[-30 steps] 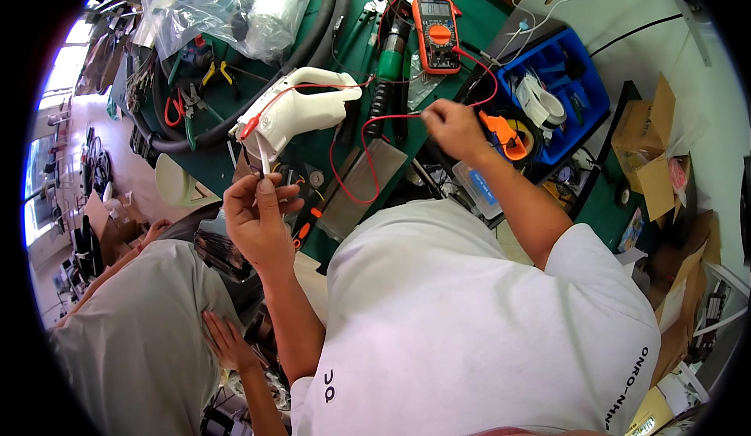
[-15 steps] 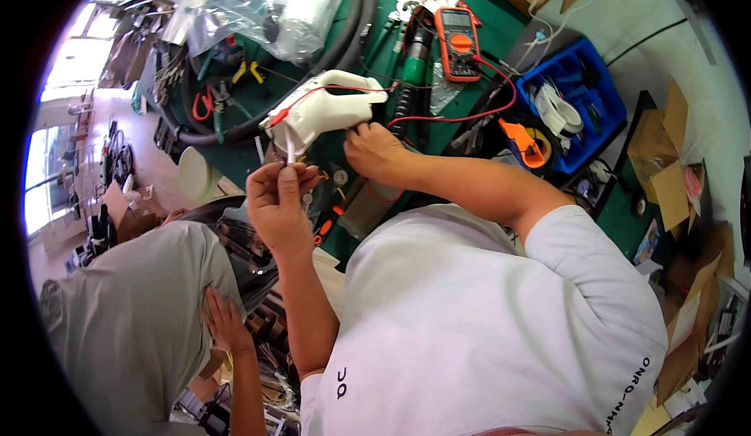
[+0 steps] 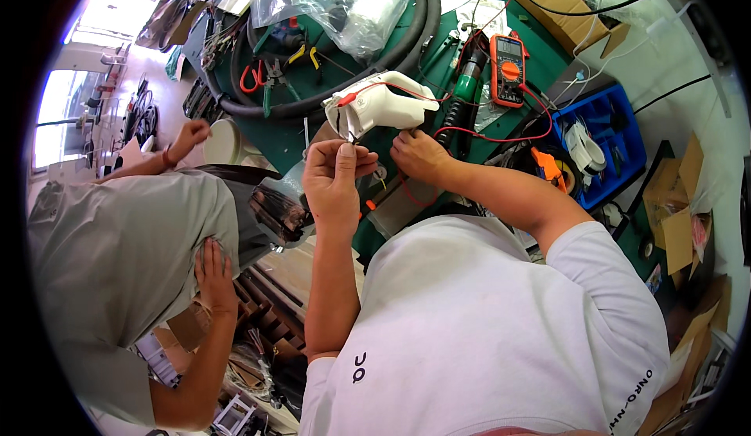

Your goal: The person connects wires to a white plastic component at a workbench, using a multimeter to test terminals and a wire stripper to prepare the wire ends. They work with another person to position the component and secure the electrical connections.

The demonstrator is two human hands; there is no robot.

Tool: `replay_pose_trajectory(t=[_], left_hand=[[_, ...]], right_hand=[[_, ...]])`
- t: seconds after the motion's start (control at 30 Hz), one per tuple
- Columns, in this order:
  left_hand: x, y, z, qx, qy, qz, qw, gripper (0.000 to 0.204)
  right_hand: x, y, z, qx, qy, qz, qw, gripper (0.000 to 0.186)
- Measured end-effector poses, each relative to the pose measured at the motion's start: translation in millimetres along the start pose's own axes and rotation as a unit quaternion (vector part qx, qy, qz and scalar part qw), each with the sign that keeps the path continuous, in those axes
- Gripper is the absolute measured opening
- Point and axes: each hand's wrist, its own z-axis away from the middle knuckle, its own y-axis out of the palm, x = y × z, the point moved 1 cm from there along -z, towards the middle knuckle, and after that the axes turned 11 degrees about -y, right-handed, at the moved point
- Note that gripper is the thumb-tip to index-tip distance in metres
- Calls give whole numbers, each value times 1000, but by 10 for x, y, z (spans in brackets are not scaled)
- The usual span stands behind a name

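Observation:
A white pistol-shaped plastic housing with a looped handle (image 3: 383, 107), like a charging gun, is tilted over the green table. A red clip (image 3: 347, 99) with a red lead sits at its front end. Just below that end my left hand (image 3: 332, 181) is closed in a pinch, thumb against fingers; thin dark pieces run from the housing toward the fingertips, and what they grip is too small to name. Under the handle's end, my right hand (image 3: 422, 158) has its fingers curled together, hiding whatever is in them. An orange multimeter (image 3: 508, 72) lies beyond, its red lead curving toward my right hand.
Thick black cable (image 3: 313, 103) coils at the back left around pliers (image 3: 275, 84), beneath a clear plastic bag (image 3: 313, 1). A blue bin (image 3: 602, 135) stands right, near an orange clamp (image 3: 549, 168). On the left sits another person in grey (image 3: 149, 256). Cardboard boxes (image 3: 679, 209) line the far right.
The whole view has shifted, so the table and my hands appear farther right. Both hands stay by the housing. The other person's far hand is now raised beside a pale round disc.

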Motion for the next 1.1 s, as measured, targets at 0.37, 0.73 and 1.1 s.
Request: replay_pose_trajectory(t=[0.37, 0.73, 1.1], left_hand=[[-16, 31, -14, -4, -22, -6, 1000, 16], [-89, 19, -17, -18, -57, 8, 998, 18], [-114, 59, 2, -12, -58, -7, 998, 21]], right_hand=[[-44, -330, 85, -155, -75, -154, 973, 15], [-53, -1901, 540, -437, 27, -294, 850, 31], [38, -1779, 286, -425, -123, -289, 849, 27]])
